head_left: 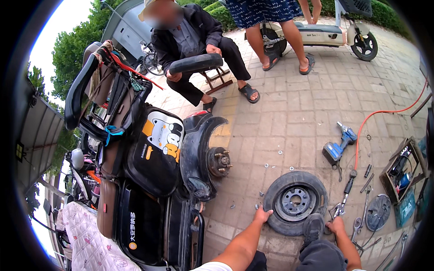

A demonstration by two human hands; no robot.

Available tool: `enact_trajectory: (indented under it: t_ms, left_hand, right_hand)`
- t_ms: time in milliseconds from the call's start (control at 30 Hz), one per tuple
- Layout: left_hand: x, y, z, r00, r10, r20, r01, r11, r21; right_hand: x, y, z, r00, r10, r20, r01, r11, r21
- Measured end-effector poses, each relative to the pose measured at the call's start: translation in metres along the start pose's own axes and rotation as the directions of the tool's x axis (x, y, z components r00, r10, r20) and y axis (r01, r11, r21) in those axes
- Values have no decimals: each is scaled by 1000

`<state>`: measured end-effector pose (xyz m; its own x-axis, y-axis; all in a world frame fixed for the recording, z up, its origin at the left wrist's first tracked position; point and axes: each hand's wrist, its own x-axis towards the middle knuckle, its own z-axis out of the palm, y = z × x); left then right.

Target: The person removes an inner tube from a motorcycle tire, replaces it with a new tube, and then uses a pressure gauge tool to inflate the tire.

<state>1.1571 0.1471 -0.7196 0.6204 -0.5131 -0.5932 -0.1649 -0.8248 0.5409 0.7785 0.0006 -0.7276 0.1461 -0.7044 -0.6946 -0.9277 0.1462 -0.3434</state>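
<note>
My left hand (263, 213) holds the left edge of a small black tyre on a grey steel rim (296, 203), lying on the paving. My dark shoe (313, 228) is against its near edge. My right hand (334, 224) is closed on a metal air tool (339, 209) joined to an orange hose (356, 163), right of the tyre. A tipped scooter or cart (151, 144) lies at the left, its bare hub with studs (219, 160) facing up. Nuts (280, 152) lie scattered near the tyre. A blue cordless wrench (334, 149) rests beyond it.
A seated person (190, 40) holds another tyre (195, 63). A standing person (266, 27) is beside a white scooter (316, 34). On the right are a wooden tool crate (402, 167), a round metal plate (378, 212) and loose spanners (365, 207).
</note>
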Motion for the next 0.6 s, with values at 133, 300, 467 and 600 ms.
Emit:
enact_trajectory:
  t_ms: [133, 300, 467, 600]
  left_hand:
    - [16, -26, 1, 998, 17, -54, -17, 1000, -12]
    - [16, -21, 7, 1000, 19, 6, -19, 998, -57]
    - [19, -31, 4, 1000, 22, -16, -23, 997, -67]
    - [16, -25, 4, 999, 4, -35, -4, 1000, -1]
  right_hand:
    - [-16, -18, 2, 983, -50, -175, 40, 997, -59]
    - [-24, -17, -1, 975, 82, -208, -89, 996, -26]
    - [-20, -18, 0, 971, 78, -228, -89, 995, -39]
    - [-12, 11, -12, 960, 110, -256, -124, 991, -39]
